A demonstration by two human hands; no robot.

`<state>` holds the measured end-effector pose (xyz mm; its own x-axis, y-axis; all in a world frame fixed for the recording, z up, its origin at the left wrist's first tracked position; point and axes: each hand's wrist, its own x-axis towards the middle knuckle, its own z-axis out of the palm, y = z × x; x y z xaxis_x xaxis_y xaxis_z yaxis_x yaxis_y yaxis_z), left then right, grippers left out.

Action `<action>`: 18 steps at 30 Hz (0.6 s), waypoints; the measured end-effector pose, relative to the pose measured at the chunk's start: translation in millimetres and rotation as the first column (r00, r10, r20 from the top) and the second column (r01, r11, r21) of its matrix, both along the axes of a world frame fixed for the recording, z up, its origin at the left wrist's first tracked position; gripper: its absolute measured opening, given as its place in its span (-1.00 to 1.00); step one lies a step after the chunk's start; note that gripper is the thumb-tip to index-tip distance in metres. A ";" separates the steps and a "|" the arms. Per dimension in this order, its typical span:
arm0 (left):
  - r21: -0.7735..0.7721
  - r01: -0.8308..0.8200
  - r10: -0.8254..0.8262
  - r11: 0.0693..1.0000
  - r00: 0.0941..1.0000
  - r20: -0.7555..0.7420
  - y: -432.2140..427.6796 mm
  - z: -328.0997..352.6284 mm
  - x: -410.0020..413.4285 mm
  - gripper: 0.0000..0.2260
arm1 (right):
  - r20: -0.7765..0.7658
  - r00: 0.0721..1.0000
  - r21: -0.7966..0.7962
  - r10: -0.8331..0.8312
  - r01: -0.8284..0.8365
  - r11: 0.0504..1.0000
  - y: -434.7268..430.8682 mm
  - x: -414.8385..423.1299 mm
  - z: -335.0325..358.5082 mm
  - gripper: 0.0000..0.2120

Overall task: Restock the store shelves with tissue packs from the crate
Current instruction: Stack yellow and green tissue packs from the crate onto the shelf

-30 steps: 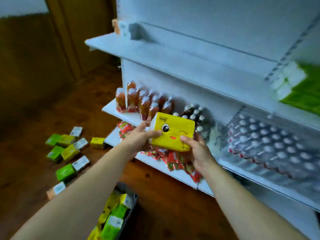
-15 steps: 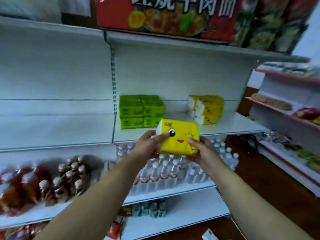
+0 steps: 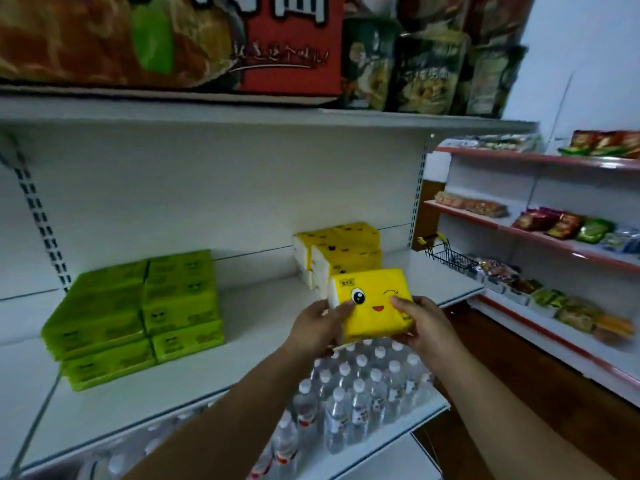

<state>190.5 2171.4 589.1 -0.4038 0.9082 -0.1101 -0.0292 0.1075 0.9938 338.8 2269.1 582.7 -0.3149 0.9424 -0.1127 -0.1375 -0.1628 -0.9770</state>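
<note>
A yellow tissue pack [image 3: 375, 303] with a winking cartoon face is held between both my hands. My left hand [image 3: 317, 325] grips its left end, thumb on the front. My right hand [image 3: 420, 325] grips its right end. The pack hovers at the front edge of the white shelf [image 3: 263, 310], just in front of a stack of yellow tissue packs [image 3: 341, 254]. A block of green tissue packs [image 3: 138, 313] stands on the same shelf to the left. The crate is out of view.
Water bottles [image 3: 360, 389] fill the shelf below my hands. Large snack packs [image 3: 429, 57] sit on the top shelf. A red-edged shelving unit [image 3: 554, 244] with snacks and a small wire basket [image 3: 446, 254] stands to the right. Bare shelf lies between the green and yellow stacks.
My view swung from the low shelves and floor up to the tissue shelf. Both hands carried the yellow pack up and toward the yellow stack, and the shelf is closer now.
</note>
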 end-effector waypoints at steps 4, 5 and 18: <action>-0.049 0.069 -0.072 0.996 0.996 -0.062 70.5 0.6 4.9 -0.75 | 0.020 0.995 -0.010 -0.098 0.098 0.995 55.0 8.9 8.9 -0.94; -0.059 0.079 -0.083 0.995 0.994 -0.074 88.3 -0.6 7.9 -0.77 | 0.020 0.992 -0.004 -0.125 0.125 0.992 68.3 11.8 9.2 -0.96; -0.099 -0.216 0.193 0.971 0.960 -0.205 236.9 -50.1 47.5 -0.75 | 0.206 0.969 -0.033 -0.140 0.150 0.988 250.1 -1.6 -36.2 -0.51</action>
<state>238.0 2408.3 539.0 -0.6038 0.7889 -0.1139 0.1278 0.2369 0.9631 337.2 2519.2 546.5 -0.1413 0.9683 -0.2058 0.0366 -0.2027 -0.9786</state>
